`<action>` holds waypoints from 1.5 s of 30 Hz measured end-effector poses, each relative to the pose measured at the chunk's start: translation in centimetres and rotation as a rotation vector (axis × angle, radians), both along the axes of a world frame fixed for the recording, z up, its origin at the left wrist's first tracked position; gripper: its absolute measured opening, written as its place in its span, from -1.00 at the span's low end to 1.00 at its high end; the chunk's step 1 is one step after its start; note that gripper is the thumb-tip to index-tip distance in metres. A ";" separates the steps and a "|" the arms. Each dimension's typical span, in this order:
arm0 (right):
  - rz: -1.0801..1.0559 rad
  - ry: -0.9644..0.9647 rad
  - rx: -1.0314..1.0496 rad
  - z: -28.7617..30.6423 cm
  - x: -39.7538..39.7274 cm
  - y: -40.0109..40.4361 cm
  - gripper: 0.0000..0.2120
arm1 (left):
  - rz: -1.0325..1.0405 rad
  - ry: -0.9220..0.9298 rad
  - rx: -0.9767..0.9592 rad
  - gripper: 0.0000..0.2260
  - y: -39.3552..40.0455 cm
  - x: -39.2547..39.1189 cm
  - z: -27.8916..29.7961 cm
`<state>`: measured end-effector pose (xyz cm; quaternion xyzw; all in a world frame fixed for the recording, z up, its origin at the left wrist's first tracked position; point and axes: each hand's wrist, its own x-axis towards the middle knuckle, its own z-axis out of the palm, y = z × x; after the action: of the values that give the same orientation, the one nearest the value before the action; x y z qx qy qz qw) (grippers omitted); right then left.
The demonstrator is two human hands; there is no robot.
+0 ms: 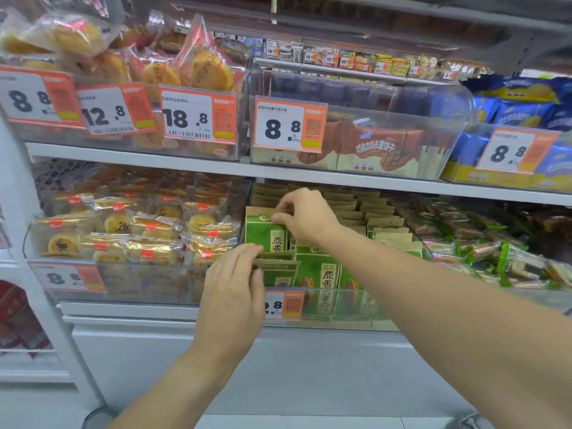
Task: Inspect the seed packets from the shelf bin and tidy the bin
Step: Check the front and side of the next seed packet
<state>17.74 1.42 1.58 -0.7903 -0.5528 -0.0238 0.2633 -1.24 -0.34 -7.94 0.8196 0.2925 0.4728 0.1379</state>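
Observation:
A clear plastic shelf bin on the lower shelf holds several green and tan seed packets standing in rows. My right hand pinches the tan top edge of a raised green packet at the bin's left side. Lower down, my left hand grips the top of a front-row packet with fingers and thumb. More front-row packets stand upright beside it. An orange and white price tag hangs on the bin's front wall, partly hidden by my left hand.
A bin of wrapped yellow pastries sits to the left, green-wrapped snacks to the right. The shelf above carries bins of cakes, chocolate biscuit packs and blue packs with price tags. A white base panel lies below.

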 end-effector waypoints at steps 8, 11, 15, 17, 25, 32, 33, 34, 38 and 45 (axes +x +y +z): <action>0.243 -0.171 0.322 0.7 -0.7 -5.4 -0.91 | 0.028 0.022 -0.106 -0.66 -1.7 0.0 0.9; 0.260 -0.162 0.528 0.8 -0.5 -7.0 -0.94 | 0.045 0.027 -0.132 -0.56 -2.2 0.0 1.2; 0.226 -0.025 0.774 2.3 -0.2 -9.8 -0.98 | 0.031 0.034 -0.132 -0.46 -2.2 -0.1 1.2; 0.202 0.032 0.875 3.2 0.1 -11.5 -0.99 | 0.012 0.042 -0.151 -0.46 -2.1 -0.1 1.0; 0.080 0.470 0.961 2.2 1.2 -20.0 -0.94 | -0.066 -0.310 -0.102 -0.79 -4.5 0.0 2.4; 0.048 0.795 0.196 -5.9 1.6 -22.9 -0.78 | -0.482 0.253 -1.053 -0.64 -10.3 1.6 0.6; 0.024 0.872 0.111 -7.2 1.6 -22.9 -0.77 | -0.516 0.309 -1.162 -0.66 -10.5 2.0 -0.5; 0.003 0.948 0.035 -8.3 1.6 -23.0 -0.77 | -0.513 0.326 -1.221 -0.72 -10.7 2.3 -1.6; -0.039 1.025 -0.174 -10.6 1.4 -23.1 -0.72 | -0.478 0.335 -1.329 -0.84 -10.6 2.6 -4.0; -0.085 1.041 -0.216 -11.5 2.9 -22.7 -0.82 | -0.528 0.318 -1.392 -0.79 -10.2 3.0 -4.2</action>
<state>20.60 -21.27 -9.90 -0.7418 -0.3157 0.4181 0.4185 1.74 -10.57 -12.15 0.6445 0.3340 0.0069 0.6877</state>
